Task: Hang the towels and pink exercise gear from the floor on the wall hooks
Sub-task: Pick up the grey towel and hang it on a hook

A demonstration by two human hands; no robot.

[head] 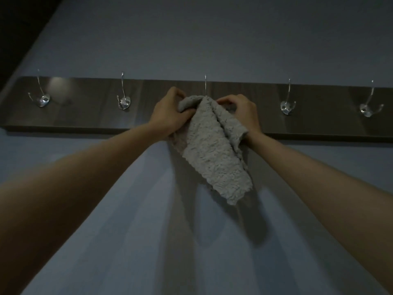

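A small grey towel hangs down against the blue wall from the middle hook of a dark wooden hook rail. Its bunched top sits at the base of that hook, which hides the hook's lower part. My left hand grips the towel's top left fold. My right hand pinches the top right edge. Both arms reach up to the rail. No pink gear or floor is in view.
Four other silver hooks are bare: two to the left and two to the right. A dark surface fills the upper left corner.
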